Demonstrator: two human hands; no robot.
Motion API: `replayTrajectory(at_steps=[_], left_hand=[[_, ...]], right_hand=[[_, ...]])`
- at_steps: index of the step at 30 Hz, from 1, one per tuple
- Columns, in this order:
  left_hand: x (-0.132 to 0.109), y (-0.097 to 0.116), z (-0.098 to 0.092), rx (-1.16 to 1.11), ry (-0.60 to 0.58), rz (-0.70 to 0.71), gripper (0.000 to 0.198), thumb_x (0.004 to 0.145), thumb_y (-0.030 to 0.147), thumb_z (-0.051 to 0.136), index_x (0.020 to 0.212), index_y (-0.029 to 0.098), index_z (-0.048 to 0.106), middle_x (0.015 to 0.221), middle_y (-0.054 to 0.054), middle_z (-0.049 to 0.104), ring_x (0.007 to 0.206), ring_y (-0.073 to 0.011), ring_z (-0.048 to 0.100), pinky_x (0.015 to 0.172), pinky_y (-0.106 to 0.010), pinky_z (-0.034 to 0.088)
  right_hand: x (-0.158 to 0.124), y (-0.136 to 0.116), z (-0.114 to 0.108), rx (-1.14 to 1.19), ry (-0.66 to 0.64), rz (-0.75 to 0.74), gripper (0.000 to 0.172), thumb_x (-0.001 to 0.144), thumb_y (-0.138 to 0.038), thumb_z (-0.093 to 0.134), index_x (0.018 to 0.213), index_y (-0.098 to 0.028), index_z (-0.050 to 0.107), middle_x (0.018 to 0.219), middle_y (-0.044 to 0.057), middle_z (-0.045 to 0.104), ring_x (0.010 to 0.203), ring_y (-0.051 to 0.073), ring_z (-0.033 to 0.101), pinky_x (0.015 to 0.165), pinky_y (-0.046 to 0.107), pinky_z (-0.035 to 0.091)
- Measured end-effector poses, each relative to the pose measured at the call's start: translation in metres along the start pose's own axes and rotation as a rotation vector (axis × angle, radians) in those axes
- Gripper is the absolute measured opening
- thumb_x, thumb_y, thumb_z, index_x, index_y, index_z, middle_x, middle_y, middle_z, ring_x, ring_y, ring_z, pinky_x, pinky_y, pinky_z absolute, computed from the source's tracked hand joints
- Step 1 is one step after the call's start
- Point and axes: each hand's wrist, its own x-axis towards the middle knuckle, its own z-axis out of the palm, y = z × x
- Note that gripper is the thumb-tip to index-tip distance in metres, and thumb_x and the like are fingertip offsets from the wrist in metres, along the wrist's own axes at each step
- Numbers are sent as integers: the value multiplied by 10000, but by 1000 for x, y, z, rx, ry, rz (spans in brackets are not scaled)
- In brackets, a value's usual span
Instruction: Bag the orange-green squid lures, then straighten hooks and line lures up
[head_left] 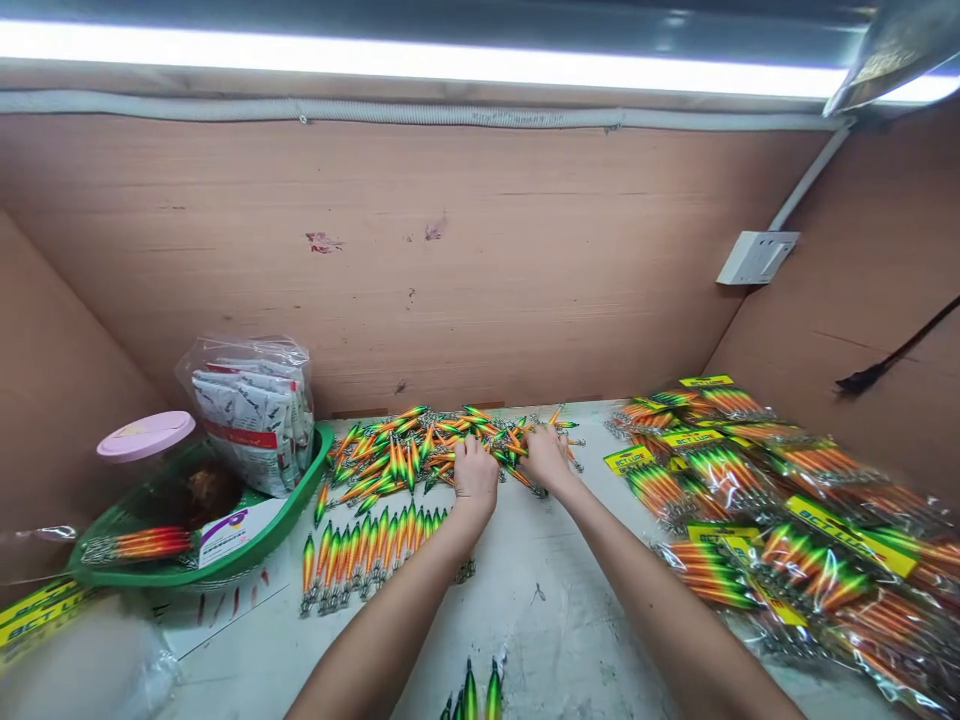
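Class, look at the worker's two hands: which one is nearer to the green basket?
The left. The left hand is to the basket's right, across part of the lure pile; the right hand is farther right, at the pile's far side.

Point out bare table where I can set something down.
Widest: the table between left forearm and right forearm, from near-edge lures to lure pile. Narrower: the strip between right forearm and bagged lures. Crowded: back middle, right side, and the green basket at left.

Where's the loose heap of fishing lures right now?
In the head view, the loose heap of fishing lures lies mid-table, near the back wall, right of the green basket.
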Motion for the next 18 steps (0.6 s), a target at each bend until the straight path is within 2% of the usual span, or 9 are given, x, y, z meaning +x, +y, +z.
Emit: replayTrajectory(at_steps=[4, 7, 9, 11, 13, 15, 18], left_hand=[[1, 6, -6, -129, -2, -88, 259, 830, 88, 472, 874, 124, 725, 840, -158, 635, 983, -327, 489, 848, -532, 342], [5, 11, -22, -276, 25, -163, 215, 820, 123, 490, 841, 111, 703, 926, -197, 619, 1063, -371, 449, 889, -562, 311], [7, 13, -35, -407, 40, -221, 154, 820, 169, 517, 833, 120, 662, 987, -189, 596, 1094, -368, 442, 902, -532, 319], [5, 12, -49, -573, 29, -286, 112, 834, 217, 526, 802, 147, 606, 941, -146, 588, 1014, -319, 504, 848, -460, 373], [-3, 9, -62, -779, -24, -349, 130, 853, 276, 520, 774, 175, 539, 797, -69, 572, 786, -222, 558, 717, -358, 413], [-19, 6, -75, -1014, -101, -400, 207, 861, 364, 517, 758, 189, 480, 687, -1, 523, 561, -123, 483, 575, -264, 377], [-53, 3, -96, -1342, -209, -457, 314, 806, 465, 583, 758, 181, 460, 698, 15, 505, 476, -55, 367, 480, -203, 295]], right_hand=[[-7, 4, -3, 113, 9, -9, 286, 914, -329, 569, 1152, -171, 581, 1189, 77, 592, 1029, 211, 596, 875, 434, 502], [-9, 10, -10, 270, 44, -1, 288, 911, -332, 573, 1144, -163, 582, 1167, 74, 600, 1010, 207, 602, 860, 428, 507], [-10, 12, -17, 410, 79, 1, 277, 911, -335, 571, 1122, -156, 585, 1130, 67, 609, 978, 198, 608, 838, 414, 511], [-15, 12, -28, 574, 109, -11, 251, 906, -355, 570, 1045, -147, 595, 1031, 53, 623, 909, 182, 611, 804, 390, 510], [-27, 9, -41, 759, 117, -38, 257, 882, -412, 576, 940, -161, 584, 895, 29, 614, 811, 166, 599, 757, 358, 505], [-47, 3, -56, 951, 105, -62, 298, 834, -483, 598, 884, -193, 553, 817, 9, 586, 736, 156, 576, 708, 329, 497], [-88, -7, -76, 1205, 54, -59, 341, 763, -521, 660, 886, -222, 552, 787, -4, 572, 676, 141, 556, 654, 298, 483]])
